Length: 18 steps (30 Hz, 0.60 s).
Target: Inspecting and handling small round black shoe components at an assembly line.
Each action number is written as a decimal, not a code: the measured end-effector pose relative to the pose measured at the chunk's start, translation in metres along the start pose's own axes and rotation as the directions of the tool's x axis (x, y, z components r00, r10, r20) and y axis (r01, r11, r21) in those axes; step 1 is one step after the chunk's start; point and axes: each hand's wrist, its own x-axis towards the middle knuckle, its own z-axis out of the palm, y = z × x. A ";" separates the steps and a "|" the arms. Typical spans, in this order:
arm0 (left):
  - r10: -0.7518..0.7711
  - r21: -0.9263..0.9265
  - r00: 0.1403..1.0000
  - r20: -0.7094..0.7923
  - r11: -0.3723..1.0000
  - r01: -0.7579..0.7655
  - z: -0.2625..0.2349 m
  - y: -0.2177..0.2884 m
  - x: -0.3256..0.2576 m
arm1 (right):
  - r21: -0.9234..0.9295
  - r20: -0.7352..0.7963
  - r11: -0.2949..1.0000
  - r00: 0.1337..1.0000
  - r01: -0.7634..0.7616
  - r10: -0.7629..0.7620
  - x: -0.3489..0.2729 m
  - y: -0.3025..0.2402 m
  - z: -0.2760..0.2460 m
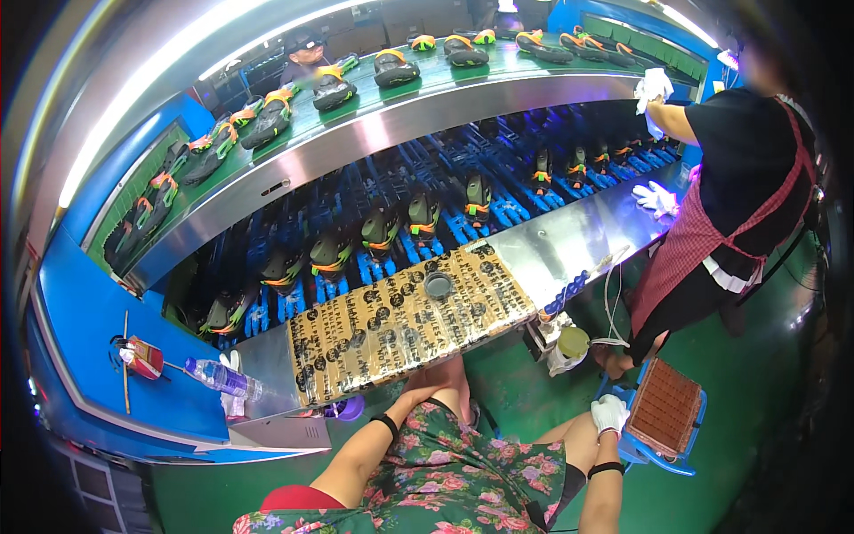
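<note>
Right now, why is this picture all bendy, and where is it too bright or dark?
In the head view, the fisheye lens bows the green conveyor belt; the upper-left tube light burns out to white; glare streaks the steel front panel; purple light falls by the white glove on the counter; the picture's outer rim fades to black.

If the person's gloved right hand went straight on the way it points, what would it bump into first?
In the picture, the right hand would probably meet the edge of the blue-framed stool first, with the co-worker's foot beyond. Depth is unclear, so it may pass above both.
</note>
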 end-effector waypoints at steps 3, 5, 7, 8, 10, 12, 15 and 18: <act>-0.016 -0.063 0.995 0.096 0.998 0.023 -0.004 0.006 -0.009 | 0.034 -0.008 0.999 1.000 0.016 -0.015 0.001 -0.005 -0.001; -0.020 -0.185 0.980 0.196 0.981 0.057 -0.007 0.013 -0.020 | 0.009 -0.002 1.000 1.000 0.025 -0.025 0.001 -0.009 0.000; 0.003 -0.355 0.954 0.300 0.929 0.108 -0.009 0.018 -0.032 | -0.023 0.032 0.999 0.999 0.024 -0.023 0.003 -0.010 0.001; 0.023 -0.445 0.938 0.346 0.884 0.142 -0.011 0.019 -0.042 | -0.019 0.031 1.000 0.999 0.010 -0.009 0.003 -0.011 0.002; 0.079 -0.598 0.906 0.416 0.774 0.207 -0.016 0.028 -0.057 | -0.033 0.035 0.999 0.999 0.008 -0.007 0.004 -0.005 0.004; 0.094 -0.678 0.886 0.454 0.682 0.274 -0.029 0.041 -0.070 | -0.030 0.047 0.999 0.999 -0.018 0.019 0.002 -0.003 0.002; -0.247 -0.463 0.900 0.359 0.790 0.401 -0.035 0.027 -0.052 | -0.004 0.010 1.000 1.000 0.012 -0.012 0.000 -0.006 -0.001; -0.332 -0.605 0.872 0.359 0.629 0.488 -0.021 -0.012 -0.051 | 0.007 0.022 0.999 0.998 -0.051 0.050 0.001 0.007 0.003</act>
